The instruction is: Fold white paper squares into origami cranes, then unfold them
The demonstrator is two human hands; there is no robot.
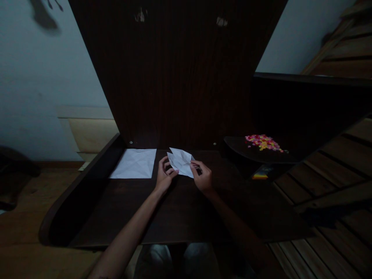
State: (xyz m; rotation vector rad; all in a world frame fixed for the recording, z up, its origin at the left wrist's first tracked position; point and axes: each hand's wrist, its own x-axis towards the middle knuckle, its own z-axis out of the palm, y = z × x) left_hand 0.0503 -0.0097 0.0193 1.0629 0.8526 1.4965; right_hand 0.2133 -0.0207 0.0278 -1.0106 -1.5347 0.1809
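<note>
Between my two hands is a folded sheet of white paper (182, 161), with pointed flaps standing up on its far left side. My left hand (165, 174) grips the paper's near left edge, thumb on top and fingers curled behind. At the right corner, my right hand (202, 176) pinches the paper between thumb and fingers. The folded paper is held just over the dark desk (186, 217); whether it touches the surface I cannot tell. To the left lies another white sheet (135, 163), spread flat and marked with creases.
A small raised shelf (238, 145) at the right bears a heap of pink, red and yellow bits (264, 142). Under it sits a colourful item (260, 173). A tall dark back panel (180, 69) closes the far side, and a raised side board (78, 193) edges the left.
</note>
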